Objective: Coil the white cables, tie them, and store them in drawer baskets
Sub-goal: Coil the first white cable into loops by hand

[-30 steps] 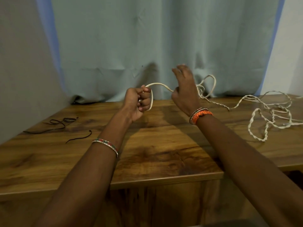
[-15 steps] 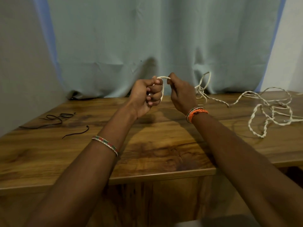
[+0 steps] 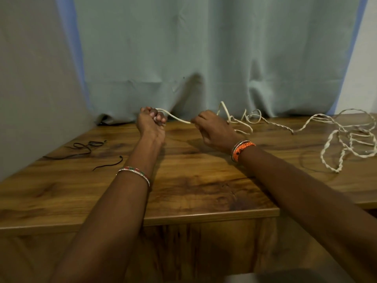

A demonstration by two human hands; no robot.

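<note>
Both hands are raised over the far half of the wooden desk (image 3: 183,186), at about twelve o'clock from the person. The left hand (image 3: 151,123) is curled into a fist around one end of the white cable (image 3: 302,127), its fingers wrapped over the strand. The right hand (image 3: 212,129), just beside it toward one o'clock, pinches the same cable between curled fingers, so a short span hangs between the two hands. Past the right hand the cable loops up, then trails toward two o'clock and lies in a loose, twisted tangle on the desk. At ten o'clock thin dark cords (image 3: 85,147) lie on the desk near the curtain (image 3: 204,58).
</note>
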